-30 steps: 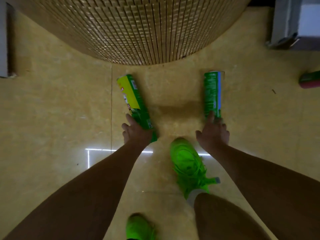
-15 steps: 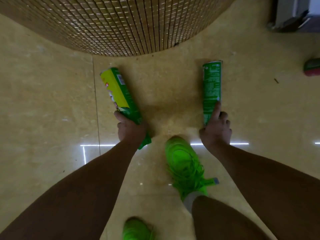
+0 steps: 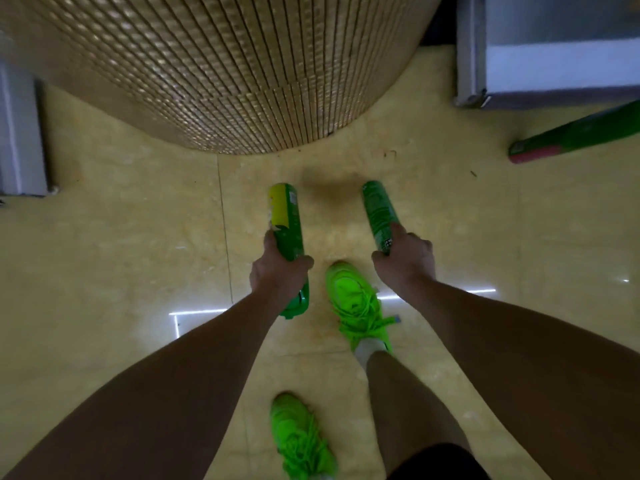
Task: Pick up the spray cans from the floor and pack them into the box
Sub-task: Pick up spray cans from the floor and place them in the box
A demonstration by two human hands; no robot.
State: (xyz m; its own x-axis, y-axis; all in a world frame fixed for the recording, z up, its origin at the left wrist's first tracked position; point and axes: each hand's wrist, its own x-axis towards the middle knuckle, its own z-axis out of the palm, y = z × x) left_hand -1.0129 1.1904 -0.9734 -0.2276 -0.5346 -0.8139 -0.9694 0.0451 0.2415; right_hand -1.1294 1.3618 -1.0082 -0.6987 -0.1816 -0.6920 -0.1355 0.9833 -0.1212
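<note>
head | spray cans: 3 | left hand (image 3: 280,271) grips yellow-green can (image 3: 285,220) | right hand (image 3: 405,261) grips green can (image 3: 379,213) | third can (image 3: 575,133) on floor

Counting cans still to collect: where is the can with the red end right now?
In the head view, the can with the red end lies on the floor at the far right, just below the grey cabinet, beyond the right hand.
</note>
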